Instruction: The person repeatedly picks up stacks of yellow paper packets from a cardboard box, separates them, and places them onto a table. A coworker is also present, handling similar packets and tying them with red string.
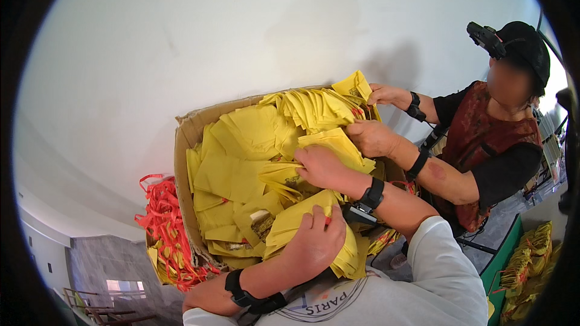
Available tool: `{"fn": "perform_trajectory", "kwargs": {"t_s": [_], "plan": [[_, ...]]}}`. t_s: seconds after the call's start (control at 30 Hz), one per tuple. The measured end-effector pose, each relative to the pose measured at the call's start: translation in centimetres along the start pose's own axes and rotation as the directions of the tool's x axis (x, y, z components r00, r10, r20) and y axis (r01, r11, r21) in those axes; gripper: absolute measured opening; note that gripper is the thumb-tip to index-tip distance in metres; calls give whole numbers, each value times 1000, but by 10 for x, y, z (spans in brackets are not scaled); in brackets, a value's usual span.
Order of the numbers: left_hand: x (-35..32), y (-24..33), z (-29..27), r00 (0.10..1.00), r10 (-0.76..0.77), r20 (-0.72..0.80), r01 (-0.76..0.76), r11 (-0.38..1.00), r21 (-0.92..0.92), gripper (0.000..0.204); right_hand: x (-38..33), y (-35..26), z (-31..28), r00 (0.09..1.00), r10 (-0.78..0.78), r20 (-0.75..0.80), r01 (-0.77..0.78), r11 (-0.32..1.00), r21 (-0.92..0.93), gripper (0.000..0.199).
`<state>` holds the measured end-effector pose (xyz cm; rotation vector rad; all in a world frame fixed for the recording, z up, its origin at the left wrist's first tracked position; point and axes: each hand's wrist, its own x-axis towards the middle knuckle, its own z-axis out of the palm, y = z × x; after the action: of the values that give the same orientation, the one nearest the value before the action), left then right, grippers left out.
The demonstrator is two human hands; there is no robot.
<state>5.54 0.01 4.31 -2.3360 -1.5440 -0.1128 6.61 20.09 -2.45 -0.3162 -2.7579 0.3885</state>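
A large cardboard box point(183, 172) is filled with flat yellow bags point(232, 175), some with dark print and small red parts. My left hand point(317, 238) lies over a fanned stack of yellow bags point(290, 229) at the box's near side, its fingers bent around the edge. A bit of red shows by its fingertips. Farther in, my right hand point(326, 168) has its fingers closed at the edge of a yellow bag point(284, 174). Its fingertips are partly hidden.
Across the box's right corner, a co-worker's hands point(377, 136) handle yellow bags. Red ribbons point(163, 211) hang in a heap outside the box's left side. A white wall point(199, 36) rises behind. At lower right, a green-edged container point(504, 259) holds more yellow bags.
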Motion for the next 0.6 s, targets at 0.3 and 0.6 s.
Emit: {"fn": "perform_trajectory", "kwargs": {"t_s": [0.3,0.6], "plan": [[9,-5,-10,990,138,23,-140,987,80,39,-6,3,-5,995,-34,89,22,992,124,24],[-16,-42,10,959,-123,256,155,982,-108,41,-20,18,-12,985,-168,48,154,965,210,21]]}}
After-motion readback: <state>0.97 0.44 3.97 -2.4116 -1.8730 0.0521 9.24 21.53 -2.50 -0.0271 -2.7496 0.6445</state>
